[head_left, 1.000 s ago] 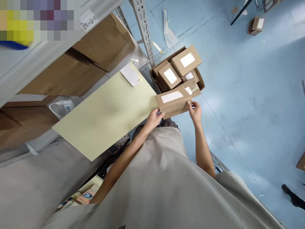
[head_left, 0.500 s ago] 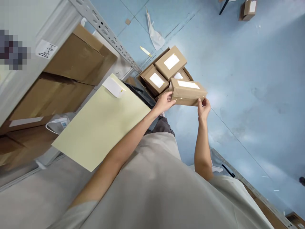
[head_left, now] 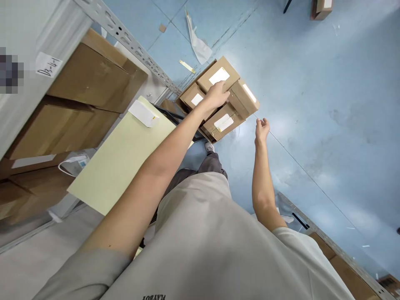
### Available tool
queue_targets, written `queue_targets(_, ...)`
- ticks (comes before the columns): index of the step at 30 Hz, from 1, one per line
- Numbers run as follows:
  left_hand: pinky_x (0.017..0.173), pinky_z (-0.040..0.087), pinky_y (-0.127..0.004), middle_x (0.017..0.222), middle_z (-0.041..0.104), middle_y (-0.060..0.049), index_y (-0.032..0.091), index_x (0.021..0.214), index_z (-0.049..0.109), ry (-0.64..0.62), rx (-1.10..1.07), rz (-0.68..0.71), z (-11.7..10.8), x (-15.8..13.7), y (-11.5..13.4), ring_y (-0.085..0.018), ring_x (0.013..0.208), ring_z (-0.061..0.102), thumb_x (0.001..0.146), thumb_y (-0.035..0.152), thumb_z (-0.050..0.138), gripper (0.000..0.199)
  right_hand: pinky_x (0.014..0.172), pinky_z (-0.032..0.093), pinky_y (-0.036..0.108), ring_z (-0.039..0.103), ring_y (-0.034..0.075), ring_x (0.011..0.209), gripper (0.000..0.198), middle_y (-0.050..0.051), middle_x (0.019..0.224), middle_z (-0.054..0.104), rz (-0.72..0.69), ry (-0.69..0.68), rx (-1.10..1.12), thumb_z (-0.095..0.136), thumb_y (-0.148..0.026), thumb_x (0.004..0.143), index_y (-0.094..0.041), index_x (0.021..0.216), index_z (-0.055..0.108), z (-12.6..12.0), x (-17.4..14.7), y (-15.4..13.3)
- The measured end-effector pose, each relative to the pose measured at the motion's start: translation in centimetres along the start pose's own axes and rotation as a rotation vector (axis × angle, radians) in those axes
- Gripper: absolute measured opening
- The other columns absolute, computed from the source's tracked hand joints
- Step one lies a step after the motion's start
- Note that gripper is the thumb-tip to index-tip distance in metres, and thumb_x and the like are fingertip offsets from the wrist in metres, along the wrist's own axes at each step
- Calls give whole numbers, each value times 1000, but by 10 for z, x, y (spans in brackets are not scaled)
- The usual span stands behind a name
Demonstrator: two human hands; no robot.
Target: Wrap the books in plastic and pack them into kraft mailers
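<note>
A brown carton with a white label lies tilted at the right side of a larger open cardboard box. Over the left end of this carton is my left hand, thumb and fingers apart. Its fingertips overlap the labelled carton at the back; whether they press on it is hard to see. Just off the tilted carton's lower right corner, my right hand is held with bent fingers slightly apart and nothing visible between them. Another labelled carton lies in front, and a smaller one is partly behind my left arm.
On my left, a pale yellow board carries a white card. Beyond it stands a metal shelf with large brown boxes. Plastic scrap lies on the blue floor. Another carton stands far right.
The carton both hands held has moved left and back, turned, and come down among the others. My right hand has come off it. My left hand has moved farther back over the boxes.
</note>
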State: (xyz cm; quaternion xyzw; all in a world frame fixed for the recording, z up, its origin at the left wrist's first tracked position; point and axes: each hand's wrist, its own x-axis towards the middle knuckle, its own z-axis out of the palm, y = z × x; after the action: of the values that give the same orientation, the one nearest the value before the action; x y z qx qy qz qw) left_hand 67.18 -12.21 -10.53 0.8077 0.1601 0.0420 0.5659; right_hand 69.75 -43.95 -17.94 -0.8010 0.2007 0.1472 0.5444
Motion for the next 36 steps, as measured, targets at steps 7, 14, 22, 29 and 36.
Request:
queue_targets(7,145,48,-59,157,83,-20,14,140,84,116,-135,-387,-55,-177,-22,-38,154,76,98,29,80,45,131,62,59,79,31,145,53,19,149,81,-7,-121,-81,71,-54,97,-19,137,73,10,-26,21)
queue_targets(14,138,55,-60,136,91,-19,21,112,87,497,-394,-666,-78,-358,-17,-40,140,83,85,52,94,41,123,65,60,84,30,118,63,13,118,87,-143,-439,-107,78,-73,82,-21,117,76,72,-86,1)
queue_targets(22,123,64,-51,118,92,-13,24,117,88,1081,-573,-591,-113,-482,5,-33,125,85,84,53,96,45,116,69,58,88,32,112,70,14,115,91,-289,-988,-253,87,-84,81,-22,113,81,150,-229,-48)
queue_targets(29,118,66,-48,116,89,-11,25,125,87,1590,-591,-421,-132,-624,7,-31,121,84,85,54,94,49,122,68,61,89,32,118,65,16,129,92,-457,-1389,-326,92,-80,89,-24,122,84,204,-403,-69)
queue_targets(36,115,68,-50,114,90,-10,27,124,85,2045,-571,-397,-89,-811,7,-30,115,86,87,67,94,56,119,70,64,90,33,117,58,13,128,92,-629,-1773,-439,91,-76,91,-28,122,85,232,-605,-11)
